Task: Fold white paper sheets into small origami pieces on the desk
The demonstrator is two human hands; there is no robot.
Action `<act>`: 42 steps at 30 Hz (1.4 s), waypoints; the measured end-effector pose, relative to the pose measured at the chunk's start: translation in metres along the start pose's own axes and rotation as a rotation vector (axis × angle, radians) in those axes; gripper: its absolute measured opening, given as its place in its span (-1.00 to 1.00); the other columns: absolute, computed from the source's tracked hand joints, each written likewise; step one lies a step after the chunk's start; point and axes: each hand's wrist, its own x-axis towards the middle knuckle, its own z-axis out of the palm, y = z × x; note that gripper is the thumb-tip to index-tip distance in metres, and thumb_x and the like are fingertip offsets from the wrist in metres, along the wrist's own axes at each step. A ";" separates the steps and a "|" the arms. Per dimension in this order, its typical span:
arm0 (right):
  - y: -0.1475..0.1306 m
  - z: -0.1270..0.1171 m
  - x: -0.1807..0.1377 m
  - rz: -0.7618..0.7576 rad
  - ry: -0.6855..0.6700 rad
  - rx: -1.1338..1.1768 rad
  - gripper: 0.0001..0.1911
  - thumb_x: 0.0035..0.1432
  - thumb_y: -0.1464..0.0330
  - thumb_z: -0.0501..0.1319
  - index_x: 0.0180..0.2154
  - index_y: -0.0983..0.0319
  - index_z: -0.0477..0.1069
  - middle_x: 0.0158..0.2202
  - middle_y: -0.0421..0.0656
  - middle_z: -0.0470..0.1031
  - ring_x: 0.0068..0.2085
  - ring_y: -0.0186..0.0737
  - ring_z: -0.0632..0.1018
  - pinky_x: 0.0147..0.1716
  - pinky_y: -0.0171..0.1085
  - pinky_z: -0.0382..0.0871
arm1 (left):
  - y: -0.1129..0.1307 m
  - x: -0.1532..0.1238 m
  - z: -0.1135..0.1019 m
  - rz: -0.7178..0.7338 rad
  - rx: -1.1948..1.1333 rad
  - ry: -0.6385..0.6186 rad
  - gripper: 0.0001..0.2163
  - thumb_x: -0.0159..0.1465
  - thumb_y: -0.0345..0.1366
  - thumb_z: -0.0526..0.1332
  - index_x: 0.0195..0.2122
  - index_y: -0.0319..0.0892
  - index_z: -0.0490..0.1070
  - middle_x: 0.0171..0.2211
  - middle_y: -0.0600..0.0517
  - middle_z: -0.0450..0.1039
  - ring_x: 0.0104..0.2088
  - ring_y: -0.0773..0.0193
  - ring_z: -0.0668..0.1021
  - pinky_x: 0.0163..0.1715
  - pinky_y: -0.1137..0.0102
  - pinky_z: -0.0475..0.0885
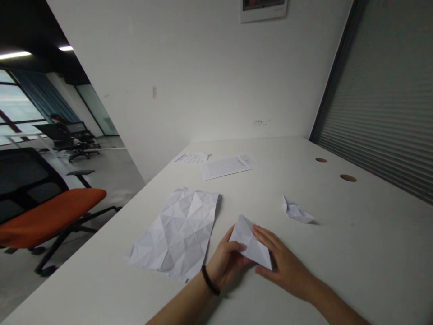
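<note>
Gripping a folded white paper (248, 239), the left hand (228, 261) presses its thumb on top with its fingers beneath; the right hand (279, 259) closes round the opposite side, fingers along the slanting upper edge, thumb by the lower corner. They hold it over the near part of the white surface (355, 266), between the left and right edges. Folding looks partly done: the paper is a compact, flat-faced, pointed shape, but how many folds are left cannot be told. Nearer the right edge, 1 small boat-like paper piece (297, 213) sits apart and appears finished. Towards the left edge lies a creased sheet (186, 225), untouched, spread out and buckled into triangular facets. Flat printed sheets (227, 167) lie near the far left corner. The paper looks thin and matt, the surface smooth.
</note>
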 end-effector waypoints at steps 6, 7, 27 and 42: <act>0.010 0.000 0.003 -0.084 0.109 -0.059 -0.37 -0.07 0.62 0.00 0.06 0.12 0.24 0.11 -0.16 0.28 0.17 -0.17 0.18 0.14 0.00 0.08 | -0.010 0.010 -0.019 0.075 0.225 0.160 -0.28 -0.19 -0.62 0.10 0.07 -0.16 0.08 -0.19 -0.04 0.32 -0.28 0.24 0.45 -0.34 0.42 0.38; 0.011 -0.001 0.004 -0.086 0.098 -0.091 -0.36 -0.08 0.64 -0.02 0.04 0.11 0.27 0.10 -0.17 0.29 0.18 -0.18 0.17 0.14 0.00 0.07 | -0.011 0.011 -0.022 0.131 0.351 0.191 -0.25 -0.20 -0.61 0.09 0.11 -0.15 0.03 -0.14 -0.06 0.30 -0.22 0.20 0.44 -0.29 0.37 0.39; -0.005 -0.007 0.001 -0.110 -0.074 -0.264 -0.36 -0.09 0.48 0.07 0.11 0.20 0.14 0.12 -0.09 0.26 0.18 -0.06 0.10 0.14 0.05 -0.17 | -0.005 -0.003 -0.018 0.486 1.560 -0.161 -0.60 -0.01 -0.53 0.15 -0.14 -0.15 0.14 -0.18 -0.03 0.27 -0.15 0.20 0.35 -0.12 0.30 0.29; -0.011 -0.015 0.001 -0.153 0.124 0.020 -0.67 -0.13 0.56 0.07 -0.26 0.18 0.33 -0.25 -0.13 0.25 -0.14 -0.12 0.30 -0.12 -0.13 0.22 | -0.001 -0.003 -0.014 0.482 1.666 -0.361 -0.76 0.16 -0.47 0.14 -0.20 -0.07 0.48 -0.02 -0.06 0.25 -0.03 0.15 0.35 -0.02 0.28 0.27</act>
